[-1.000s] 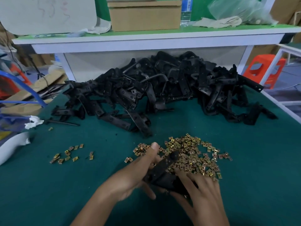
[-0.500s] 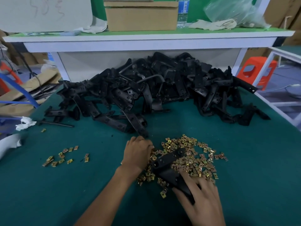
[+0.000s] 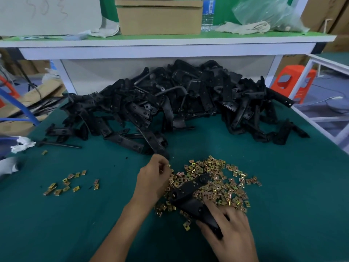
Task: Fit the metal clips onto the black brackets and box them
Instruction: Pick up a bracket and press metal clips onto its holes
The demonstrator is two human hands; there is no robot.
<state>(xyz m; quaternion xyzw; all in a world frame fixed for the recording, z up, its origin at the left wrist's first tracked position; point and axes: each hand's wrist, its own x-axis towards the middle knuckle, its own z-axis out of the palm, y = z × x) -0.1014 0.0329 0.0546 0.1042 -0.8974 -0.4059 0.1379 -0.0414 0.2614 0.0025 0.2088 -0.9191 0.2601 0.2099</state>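
Observation:
One black bracket (image 3: 190, 192) lies slanted across a heap of gold metal clips (image 3: 221, 178) on the green mat. My right hand (image 3: 229, 231) grips its near end, fingers curled round it. My left hand (image 3: 153, 181) is at the heap's left edge, fingers curled, pinching a clip (image 3: 168, 165) at the fingertips. A big pile of black brackets (image 3: 179, 104) fills the back of the table.
A small scatter of clips (image 3: 66, 184) lies at the left. A thin black rod (image 3: 60, 145) and white rags (image 3: 20, 145) sit near the left edge. A white shelf (image 3: 166, 44) overhangs the back, carrying a cardboard box (image 3: 158, 16). An orange stool (image 3: 290, 82) stands at the right.
My left hand left the bracket and moved up to the heap's left edge, where it took a clip. My right hand kept hold of the bracket, which now lies on the heap.

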